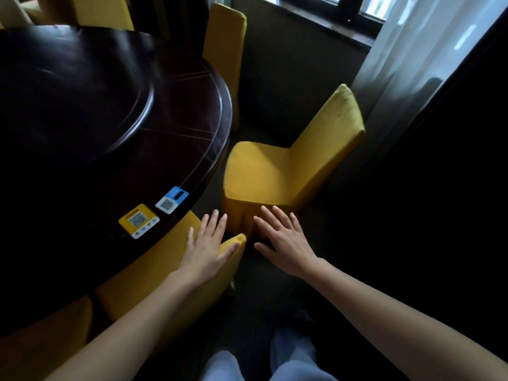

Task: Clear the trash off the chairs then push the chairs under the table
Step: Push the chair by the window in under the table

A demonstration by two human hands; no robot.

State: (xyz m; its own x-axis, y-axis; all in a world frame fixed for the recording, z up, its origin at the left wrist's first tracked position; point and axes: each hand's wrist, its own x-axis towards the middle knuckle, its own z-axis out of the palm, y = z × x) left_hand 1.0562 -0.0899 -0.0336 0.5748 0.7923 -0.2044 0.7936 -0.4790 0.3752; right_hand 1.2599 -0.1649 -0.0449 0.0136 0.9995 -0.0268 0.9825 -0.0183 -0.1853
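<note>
Though wrapped in soft yellow cloth, probably stiff and fairly weighty underneath: pulled-out chair (264, 169) at centre of the frame, angled away from the round desk (170, 149), seat showing no trash. Best taken at the top of the backrest or along its sides, over the likely hard frame beneath the loose cover. Avoid pressing the skirt alone, liable only to bunch. Expect some drag on the dark floor (264, 298) rather than a glide; push low and steady.

Left grip (204, 248) flat, fingers straight and close together, resting on the top edge of the near chair (154, 270) at lower left, tucked close against the desk rim. Right grip (283, 243) spread wide, holding nothing, just in front of the pulled-out chair's front skirt; cannot tell whether touching it.

Cover matte, faintly velvety, gathered into folds at the front corner, rounded along the backrest top. Desk of dark glossy wood, with a raised circular turntable (82, 92). Near the desk's edge, a yellow sticker (138, 221) and a blue sticker (171, 200), both square with printed codes. Far chair (224, 45) at upper centre, same yellow cover, pushed in. Sheer white curtain (412, 50) at upper right.
</note>
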